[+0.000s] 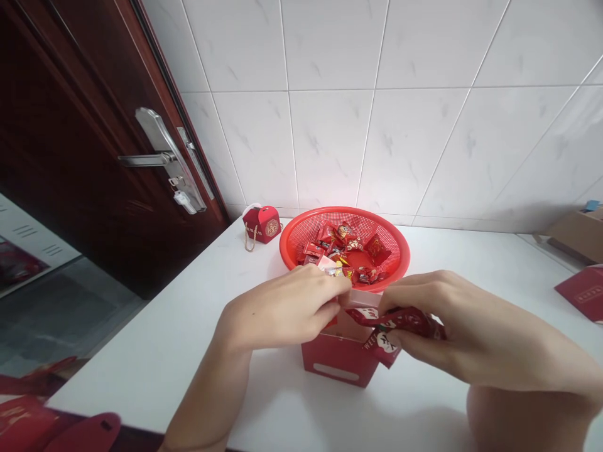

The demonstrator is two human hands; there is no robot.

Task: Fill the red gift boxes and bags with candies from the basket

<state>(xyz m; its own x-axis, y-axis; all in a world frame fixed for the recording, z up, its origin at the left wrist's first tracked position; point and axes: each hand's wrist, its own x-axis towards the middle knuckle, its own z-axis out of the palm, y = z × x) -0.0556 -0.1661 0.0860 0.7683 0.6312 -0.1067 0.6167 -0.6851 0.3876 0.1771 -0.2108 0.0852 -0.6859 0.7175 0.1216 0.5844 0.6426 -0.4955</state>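
An open red cardboard gift box (336,358) stands upright on the white table in front of me. My left hand (294,307) is closed at the box's left upper edge, its fingertips pinching the card there. Over the right side of the box, my right hand (433,320) grips a dark red candy packet (409,321) with white lettering. The packet partly covers the box opening. Just behind the box sits a red plastic basket (400,242) with several wrapped candies (346,238) in it. My hands hide part of the box's rim.
A small closed red box (262,224) with a cord handle stands left of the basket. Far right are a brown carton (577,229) and another red box (584,294). Red items (70,433) lie at lower left. A tiled wall backs the table; a door (94,125) is at left.
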